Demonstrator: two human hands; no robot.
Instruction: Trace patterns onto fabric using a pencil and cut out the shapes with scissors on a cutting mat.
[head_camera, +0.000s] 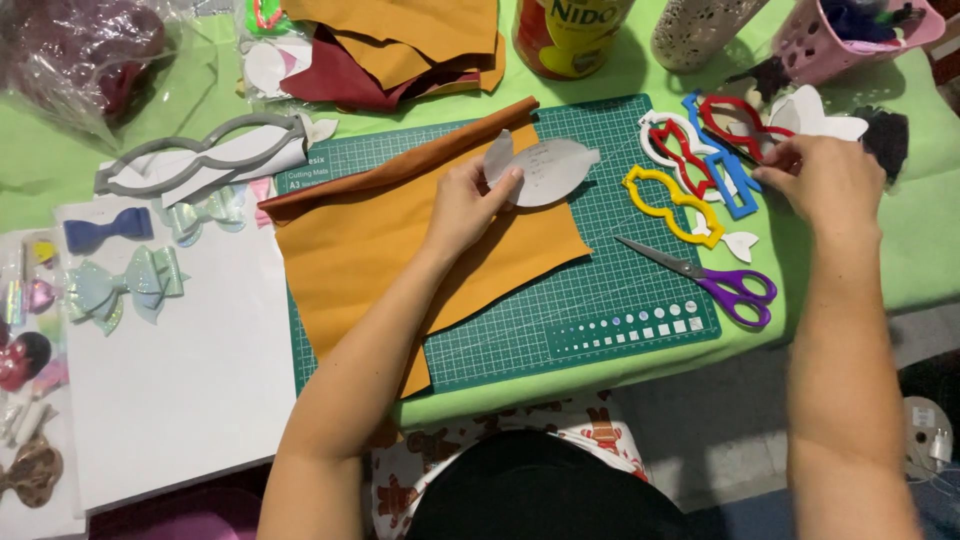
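Far left of frame: white board with finished fabric bows, grey plastic bow-shaped template above it. Centre: green gridded cutting mat on the green-covered counter, mustard-orange leatherette sheet lying on the mat, top edge rolled. Your left hand rests on the sheet, fingers pinching a pale grey bow-shaped paper pattern. Right of that: yellow plastic outline template, purple-handled scissors on the mat's right edge. Upper right: your right hand grips the red plastic outline template in the pile.
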